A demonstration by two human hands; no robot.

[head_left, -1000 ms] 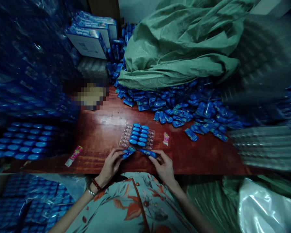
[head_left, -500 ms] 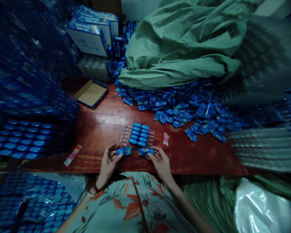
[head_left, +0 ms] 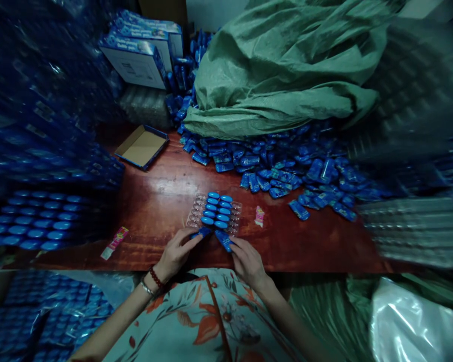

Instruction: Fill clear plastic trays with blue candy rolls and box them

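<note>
My left hand [head_left: 175, 251] pinches a small blue labelled bottle [head_left: 201, 233], its upper end tilted inward. A second small blue bottle [head_left: 223, 241] is held by my right hand [head_left: 246, 257], leaning the opposite way. Both sit just in front of a clear plastic tray [head_left: 196, 211] with moulded hollows. Two columns of blue bottles [head_left: 222, 217] fill the tray's middle, and its outer hollows on both sides hold nothing. My fingers hide part of each held bottle.
Loose blue bottles [head_left: 275, 173] lie heaped beneath a green sack [head_left: 287, 75]. An open shallow box [head_left: 141, 146] rests back left. Pink wrappers [head_left: 259, 216] lie on the table. Filled trays [head_left: 33, 221] stack left; clear trays [head_left: 411, 231] stack right.
Both bottles have turned from lying nearly level to slanting, their inner ends raised towards the tray. My hands have rotated with them, the backs now more in sight.
</note>
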